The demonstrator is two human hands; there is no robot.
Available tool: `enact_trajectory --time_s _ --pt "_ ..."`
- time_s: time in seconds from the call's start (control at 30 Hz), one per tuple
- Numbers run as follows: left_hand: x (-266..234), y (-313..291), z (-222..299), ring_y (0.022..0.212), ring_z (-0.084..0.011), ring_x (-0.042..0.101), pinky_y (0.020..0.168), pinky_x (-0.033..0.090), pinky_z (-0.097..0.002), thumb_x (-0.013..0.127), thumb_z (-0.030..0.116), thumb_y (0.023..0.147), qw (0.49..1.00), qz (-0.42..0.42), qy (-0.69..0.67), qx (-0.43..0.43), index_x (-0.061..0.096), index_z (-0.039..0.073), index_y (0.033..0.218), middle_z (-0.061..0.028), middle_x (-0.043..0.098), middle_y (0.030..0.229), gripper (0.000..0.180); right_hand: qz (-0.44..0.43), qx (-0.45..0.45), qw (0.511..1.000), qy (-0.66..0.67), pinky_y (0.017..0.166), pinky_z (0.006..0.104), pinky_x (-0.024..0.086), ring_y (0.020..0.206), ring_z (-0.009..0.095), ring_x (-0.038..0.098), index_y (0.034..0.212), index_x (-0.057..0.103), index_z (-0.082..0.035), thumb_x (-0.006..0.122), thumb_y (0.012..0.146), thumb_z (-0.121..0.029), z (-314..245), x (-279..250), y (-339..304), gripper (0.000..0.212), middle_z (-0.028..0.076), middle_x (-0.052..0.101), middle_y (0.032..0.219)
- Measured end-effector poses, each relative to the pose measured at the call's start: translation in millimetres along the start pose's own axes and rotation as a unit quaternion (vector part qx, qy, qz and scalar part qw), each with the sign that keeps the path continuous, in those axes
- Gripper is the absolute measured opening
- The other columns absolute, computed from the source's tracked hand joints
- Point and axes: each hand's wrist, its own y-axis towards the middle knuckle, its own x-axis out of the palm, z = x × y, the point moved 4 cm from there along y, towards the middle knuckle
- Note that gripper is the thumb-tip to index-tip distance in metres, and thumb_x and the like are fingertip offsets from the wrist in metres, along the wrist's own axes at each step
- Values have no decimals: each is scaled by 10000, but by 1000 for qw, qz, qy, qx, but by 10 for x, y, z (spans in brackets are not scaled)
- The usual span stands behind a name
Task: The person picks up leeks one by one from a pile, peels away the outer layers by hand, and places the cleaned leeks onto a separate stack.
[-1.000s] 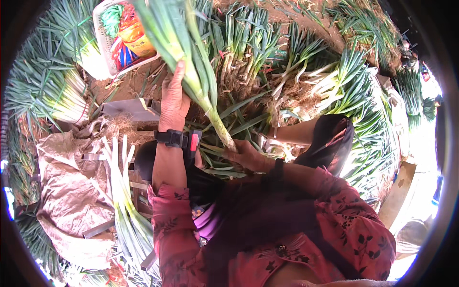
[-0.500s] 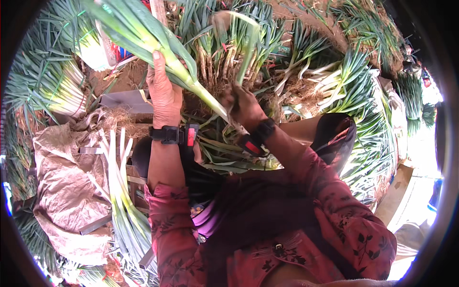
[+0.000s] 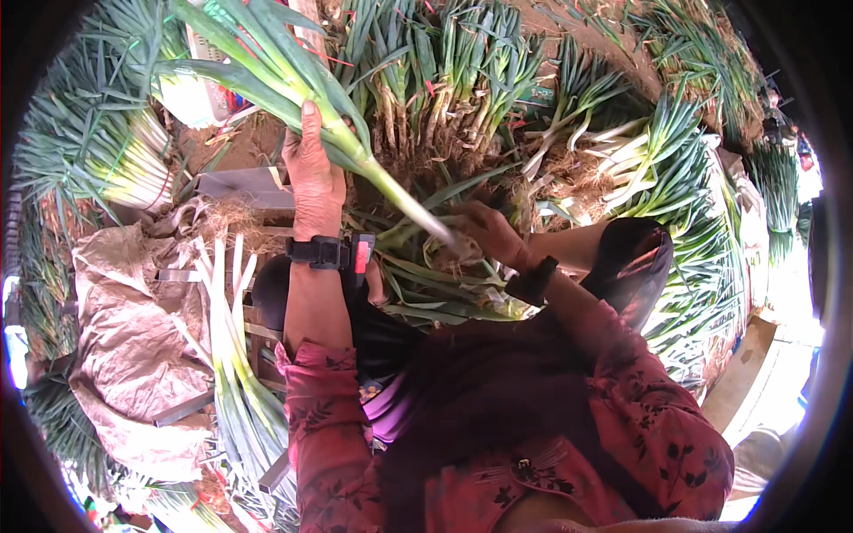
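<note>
While the left hand (image 3: 313, 173) grips a green onion (image 3: 355, 155) by its leafy stalk, the right hand (image 3: 487, 233) closes around the plant's pale lower end, just below and to the right. Cleaned white stalks (image 3: 227, 346) lie left of the onion, beside crumpled brown paper (image 3: 124, 346); unsorted bunches (image 3: 444, 71) are heaped beyond it.

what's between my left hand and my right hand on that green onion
In the head view, a bare stretch of the green onion's pale stalk spans from the left hand to the right hand; trimmed leaves lie beneath.
</note>
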Motion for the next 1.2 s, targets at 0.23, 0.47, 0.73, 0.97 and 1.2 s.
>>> enact_trajectory --time_s 0.23,0.47,0.73,0.97,1.2 --pt "66 76 -14 966 -234 594 899 468 -390 606 294 892 995 -59 -52 -66 474 9 1238 -89 590 1114 467 -139 134 978 82 535 271 462 610 97 555 1012 540 -2 596 862 -162 -589 246 -280 226 27 579 740" --pt "285 -173 55 973 -170 589 897 464 -312 625 -82 790 990 -135 -21 -19 538 63 1110 -41 606 1047 362 -141 -106 980 93 650 267 435 715 76 503 910 585 16 598 841 -111 -1114 56 -185 145 11 555 753" --pt "247 -172 190 831 -78 568 742 490 -232 678 -97 751 962 -148 136 184 555 54 983 -33 612 948 303 -44 -121 991 33 614 267 443 703 72 513 953 574 15 616 830 -120 -1164 70 -249 187 30 564 770" --pt "422 -283 184 782 -116 558 714 453 -259 654 -43 799 885 -77 372 269 588 24 880 -36 592 862 125 91 -129 971 -181 596 437 502 674 371 619 949 540 -3 631 782 -138 -1024 69 -79 234 202 601 702" --pt "844 -1310 -260 808 -146 609 723 495 -295 699 203 796 786 -520 175 -284 616 22 961 -63 626 942 258 147 -74 972 -164 592 458 497 672 402 603 1000 536 -24 604 775 -179 -687 -314 231 282 216 597 689"
